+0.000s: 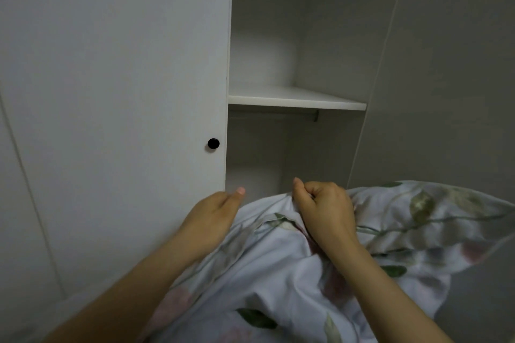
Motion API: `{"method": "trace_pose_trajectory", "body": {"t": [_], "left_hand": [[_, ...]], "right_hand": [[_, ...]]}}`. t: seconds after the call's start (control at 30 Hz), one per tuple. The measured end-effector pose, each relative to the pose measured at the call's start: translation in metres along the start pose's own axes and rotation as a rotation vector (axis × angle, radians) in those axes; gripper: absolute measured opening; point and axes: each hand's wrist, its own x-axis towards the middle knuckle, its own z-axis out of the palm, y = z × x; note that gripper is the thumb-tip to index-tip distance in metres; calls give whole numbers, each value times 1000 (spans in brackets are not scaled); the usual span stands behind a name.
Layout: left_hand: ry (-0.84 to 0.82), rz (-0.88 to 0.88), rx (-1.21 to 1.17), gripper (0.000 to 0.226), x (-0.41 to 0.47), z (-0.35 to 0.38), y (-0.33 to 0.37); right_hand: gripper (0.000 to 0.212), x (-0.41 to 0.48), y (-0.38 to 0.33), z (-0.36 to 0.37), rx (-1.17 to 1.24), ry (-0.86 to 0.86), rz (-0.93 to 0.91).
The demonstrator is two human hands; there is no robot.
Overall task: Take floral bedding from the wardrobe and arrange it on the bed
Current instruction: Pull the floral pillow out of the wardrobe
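My left hand and right hand are bare, forearms uncovered, no sleeves, rings or watch, nails short.

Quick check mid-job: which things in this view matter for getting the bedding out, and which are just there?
In the job: floral bedding, gripped by the right hand; left hand at its edge, grip unclear; open wardrobe.

Just there: wardrobe shelf, bare; closed door with black knob; hanging rail.
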Motion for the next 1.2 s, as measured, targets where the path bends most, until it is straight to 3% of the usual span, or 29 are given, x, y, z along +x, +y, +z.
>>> {"method": "trace_pose_trajectory", "body": {"t": [0.33,0.6,0.87,1.03,1.1,1.2], "left_hand": [[96,143,92,54,-13,58,-7],[113,162,-24,57,-17,98,17],[-6,310,98,51,-28,156,63],[-49,365,140,48,-35,182,79],[-64,374,122,45,-38,189,84],[-69,372,120,42,-40,196,87]], "right_hand": [[59,-37,2,-17,39,107,185],[50,-54,39,-74,-13,-24,304],[19,-98,99,-171,-90,213,432],[11,-114,127,-199,-95,322,507],[19,-116,139,-205,-94,360,552],[52,-115,150,-208,-81,323,619]]}}
